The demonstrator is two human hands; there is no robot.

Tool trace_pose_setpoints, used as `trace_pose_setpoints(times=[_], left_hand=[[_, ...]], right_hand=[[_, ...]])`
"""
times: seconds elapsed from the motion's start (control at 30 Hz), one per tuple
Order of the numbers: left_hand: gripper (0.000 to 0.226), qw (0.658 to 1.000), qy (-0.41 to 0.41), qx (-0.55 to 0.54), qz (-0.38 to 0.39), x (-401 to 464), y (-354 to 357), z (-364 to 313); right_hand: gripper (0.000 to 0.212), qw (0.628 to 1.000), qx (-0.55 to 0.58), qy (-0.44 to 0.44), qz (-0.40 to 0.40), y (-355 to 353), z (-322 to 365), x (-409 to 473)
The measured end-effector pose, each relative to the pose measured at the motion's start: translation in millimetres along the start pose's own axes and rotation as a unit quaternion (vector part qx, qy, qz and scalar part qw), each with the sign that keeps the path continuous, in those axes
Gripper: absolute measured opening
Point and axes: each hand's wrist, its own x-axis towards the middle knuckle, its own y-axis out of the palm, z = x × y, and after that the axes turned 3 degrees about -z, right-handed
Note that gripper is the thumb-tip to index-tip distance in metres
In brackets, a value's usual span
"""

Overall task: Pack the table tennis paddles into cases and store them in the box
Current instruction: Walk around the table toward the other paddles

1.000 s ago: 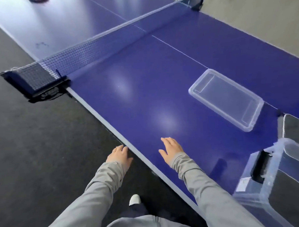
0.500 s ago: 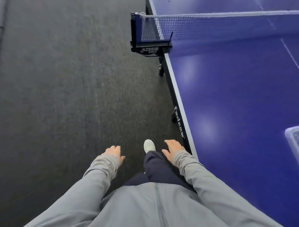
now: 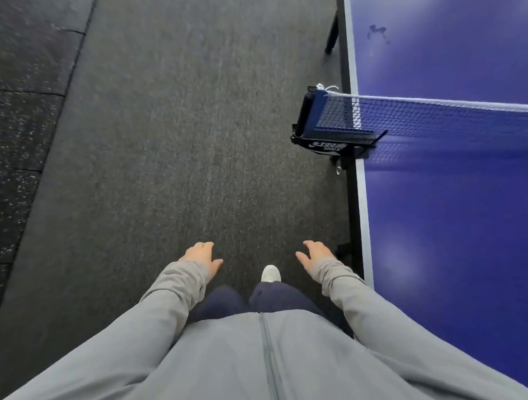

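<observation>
Walking beside long blue table tennis table [image 3: 457,221], running ahead on the right. Bare left hand [image 3: 202,257] and right hand [image 3: 315,255] apart, relaxed, empty; right nearer table edge. Paddles, cases, box out of view.

Head view: steeply down, floor [image 3: 169,143] beside table [image 3: 454,221].

Glossy smooth blue tabletop [image 3: 454,221], woven mesh net [image 3: 419,117], matt rough dark carpet [image 3: 178,128], soft grey cloth sleeves [image 3: 158,310].

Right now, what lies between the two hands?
In the head view, only dark carpet and a white shoe tip between left hand and right hand.
</observation>
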Motion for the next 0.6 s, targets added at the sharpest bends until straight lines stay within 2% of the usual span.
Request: trace_pose_setpoints(times=[0.13, 0.3, 0.47, 0.6], left_hand=[[0.059, 1.000, -0.003, -0.028, -0.001, 36, -42, 5], [0.042, 0.999, 0.008, -0.037, 0.014, 100, -105, 36], [0.055, 1.000, 0.002, 0.003, 0.019, 172, -191, 89], [0.056, 0.999, -0.010, 0.035, 0.010, 216, -252, 124]], right_hand=[[0.050, 0.999, -0.035, -0.001, 0.002, -34, 40, 37], [0.050, 0.998, -0.054, 0.013, 0.019, -55, 114, 86], [0.052, 0.998, -0.050, 0.025, 0.031, -70, 208, 127], [0.053, 0.998, -0.049, -0.002, 0.030, -89, 280, 157]])
